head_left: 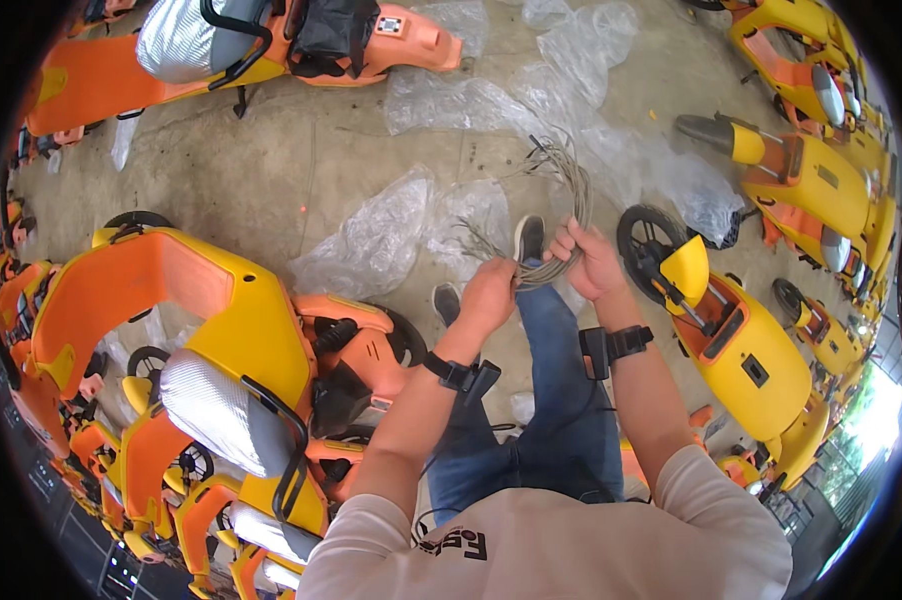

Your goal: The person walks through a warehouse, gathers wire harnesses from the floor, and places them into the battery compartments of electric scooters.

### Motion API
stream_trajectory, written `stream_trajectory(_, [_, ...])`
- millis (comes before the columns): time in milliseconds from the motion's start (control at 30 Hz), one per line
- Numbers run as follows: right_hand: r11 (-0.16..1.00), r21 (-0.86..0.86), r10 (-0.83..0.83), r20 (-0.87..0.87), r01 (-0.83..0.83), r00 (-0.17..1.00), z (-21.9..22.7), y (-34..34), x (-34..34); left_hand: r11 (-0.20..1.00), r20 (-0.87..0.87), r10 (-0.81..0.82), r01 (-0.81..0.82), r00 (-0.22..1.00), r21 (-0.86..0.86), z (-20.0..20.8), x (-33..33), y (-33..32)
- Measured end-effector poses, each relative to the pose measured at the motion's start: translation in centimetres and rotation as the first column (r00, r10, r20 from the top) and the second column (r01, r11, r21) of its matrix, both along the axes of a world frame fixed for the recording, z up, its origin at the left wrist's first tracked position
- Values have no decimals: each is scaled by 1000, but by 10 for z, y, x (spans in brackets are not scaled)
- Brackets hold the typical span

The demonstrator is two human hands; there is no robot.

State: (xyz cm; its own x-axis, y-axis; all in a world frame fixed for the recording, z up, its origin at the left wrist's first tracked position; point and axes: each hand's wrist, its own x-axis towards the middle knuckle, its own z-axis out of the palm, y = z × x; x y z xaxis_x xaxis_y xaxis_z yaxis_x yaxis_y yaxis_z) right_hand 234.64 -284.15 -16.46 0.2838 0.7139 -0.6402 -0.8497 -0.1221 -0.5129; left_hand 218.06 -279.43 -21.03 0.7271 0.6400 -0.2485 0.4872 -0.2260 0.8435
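Gripping a looped bundle (581, 190) of thin, grey-tan strands, the left hand (491, 292) and the right hand (588, 258) are holding it above the floor (261, 150), near the right shoe (529, 240). No tie is showing clearly around the loop, so strands could be slipping out and fanning apart if either grip were loosening. The stray ends, poking out at several angles, could be snagging on one another if the hands were pulling unevenly. A dropped length could be landing by the edge of the clear plastic sheeting (371, 230) or against the black wheel (651, 252) of the yellow scooter (771, 400) on the right, and catching there.

The left fingers are curling closely around the lower left of the bundle, with thin ends sticking out past the knuckles on the far side. The right fingers are folding over its lower right; their exact contact is staying too small to tell. Between the hands a short stretch is running sideways; beyond the right fingers, the rest is arching up and away, bending leftward into splayed, dark-looking ends.
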Motion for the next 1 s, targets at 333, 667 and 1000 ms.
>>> stream_trajectory(333, [950, -177, 266, 33, -256, 963, -63, 53, 53, 890, -261, 176, -267, 949, -369, -105, -18, 89])
stream_trajectory(667, [868, -465, 201, 5, -176, 980, -115, 100, 55, 700, -685, 182, -582, 705, -413, -277, -185, 203])
stream_trajectory(1000, [968, -154, 217, 109, -199, 970, -148, 93, 95, 902, -779, 388, -378, 492, 210, -454, -305, 301])
